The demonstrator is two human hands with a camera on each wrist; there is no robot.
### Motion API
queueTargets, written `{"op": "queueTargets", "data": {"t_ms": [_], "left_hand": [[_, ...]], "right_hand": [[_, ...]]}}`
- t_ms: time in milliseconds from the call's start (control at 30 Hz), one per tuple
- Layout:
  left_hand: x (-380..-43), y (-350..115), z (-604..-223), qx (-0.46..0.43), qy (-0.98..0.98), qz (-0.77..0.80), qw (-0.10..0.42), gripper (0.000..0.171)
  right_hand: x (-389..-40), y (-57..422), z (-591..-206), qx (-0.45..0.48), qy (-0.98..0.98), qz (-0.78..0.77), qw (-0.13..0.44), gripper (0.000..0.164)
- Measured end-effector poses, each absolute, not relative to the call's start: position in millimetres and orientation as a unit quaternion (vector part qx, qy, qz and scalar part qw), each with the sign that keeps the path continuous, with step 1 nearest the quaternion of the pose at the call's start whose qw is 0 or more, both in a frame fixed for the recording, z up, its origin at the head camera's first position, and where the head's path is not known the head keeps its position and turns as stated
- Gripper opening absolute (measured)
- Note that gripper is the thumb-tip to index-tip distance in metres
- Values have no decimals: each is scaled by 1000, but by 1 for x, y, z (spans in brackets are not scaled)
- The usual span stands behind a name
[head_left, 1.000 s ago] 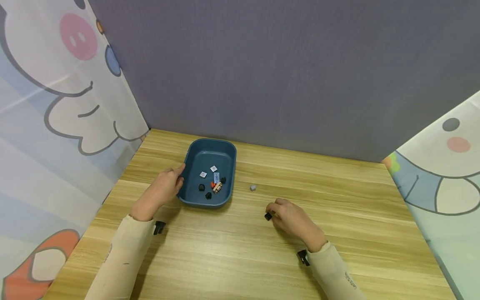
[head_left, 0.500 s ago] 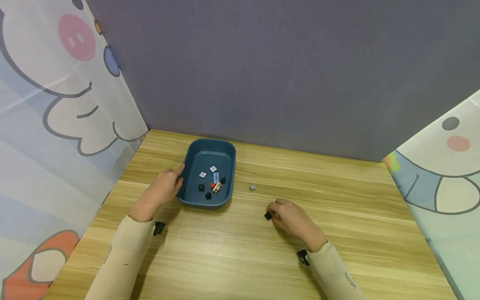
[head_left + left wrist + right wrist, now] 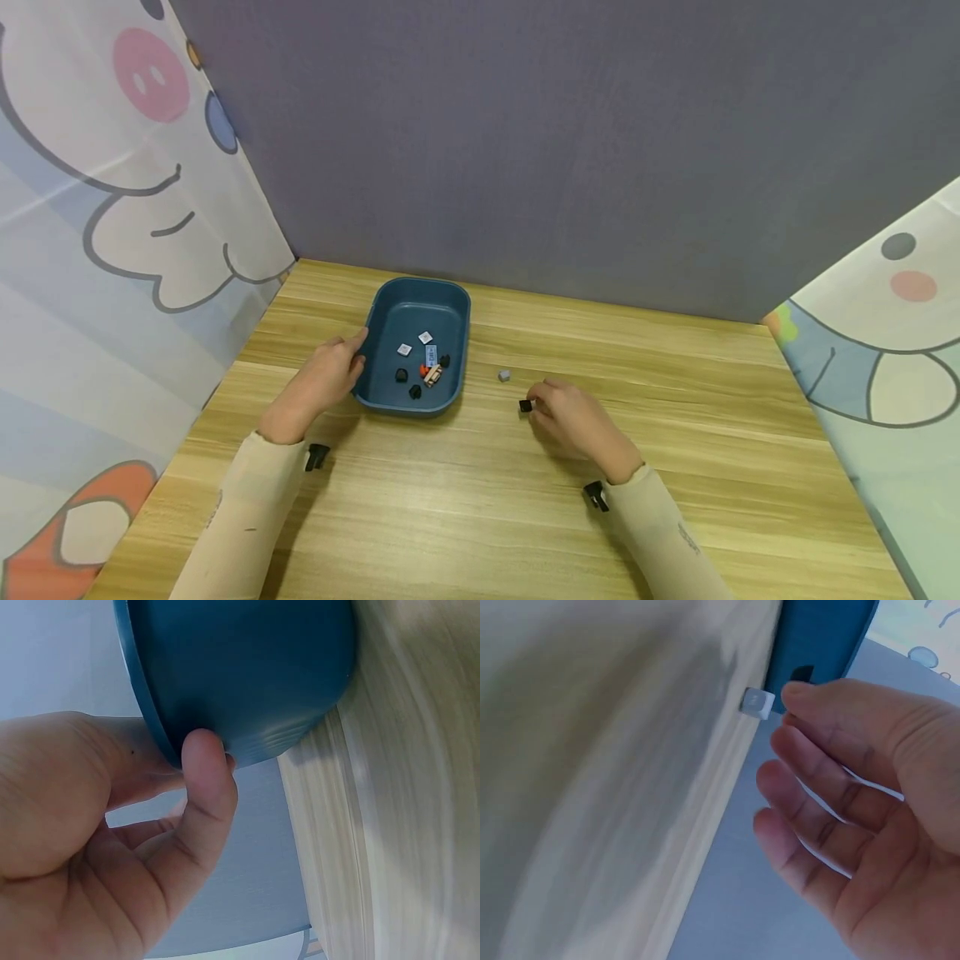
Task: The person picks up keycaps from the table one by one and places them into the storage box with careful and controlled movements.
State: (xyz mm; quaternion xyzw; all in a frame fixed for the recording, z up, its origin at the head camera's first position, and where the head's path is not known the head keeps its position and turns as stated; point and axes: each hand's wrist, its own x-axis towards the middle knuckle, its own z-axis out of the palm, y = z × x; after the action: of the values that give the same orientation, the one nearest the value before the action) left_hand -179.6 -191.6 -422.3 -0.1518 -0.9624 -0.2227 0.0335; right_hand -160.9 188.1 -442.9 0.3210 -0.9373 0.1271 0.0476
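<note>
A dark blue rectangular tray [image 3: 420,317] stands left of centre on the wooden table. My left hand [image 3: 324,382] pinches its left rim; in the left wrist view a fingertip [image 3: 204,761] presses on the tray's outer wall. Between thumb and fingertips, my right hand [image 3: 577,422] pinches a small black keycap [image 3: 525,406], partly hidden behind the thumb in the right wrist view. Just beyond that hand, a light grey keycap [image 3: 504,376] lies on the table, its face turned to the right wrist camera [image 3: 757,703].
Inside the tray lie white keycaps [image 3: 404,350], several black ones [image 3: 402,376], a light blue piece [image 3: 431,355], an orange piece [image 3: 423,371] and a beige piece [image 3: 433,376]. A grey panel [image 3: 510,167] rises behind the table [image 3: 450,500], with printed cloths at both sides.
My right hand has moved forward and slightly left with the black keycap, closer to the grey keycap. The left hand stays on the tray's rim.
</note>
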Motion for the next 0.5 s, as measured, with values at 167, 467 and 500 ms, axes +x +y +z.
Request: {"op": "queueTargets", "data": {"t_ms": [167, 467, 500], "left_hand": [[-180, -192, -422, -153, -963, -221, 33, 47], [-181, -192, -422, -154, -962, -223, 27, 47], [-182, -192, -422, -154, -962, -223, 25, 47]], "right_hand": [[-173, 178, -434, 306, -938, 155, 50, 19], [-190, 158, -420, 273, -948, 164, 24, 20], [-192, 156, -419, 273, -948, 164, 24, 21]]}}
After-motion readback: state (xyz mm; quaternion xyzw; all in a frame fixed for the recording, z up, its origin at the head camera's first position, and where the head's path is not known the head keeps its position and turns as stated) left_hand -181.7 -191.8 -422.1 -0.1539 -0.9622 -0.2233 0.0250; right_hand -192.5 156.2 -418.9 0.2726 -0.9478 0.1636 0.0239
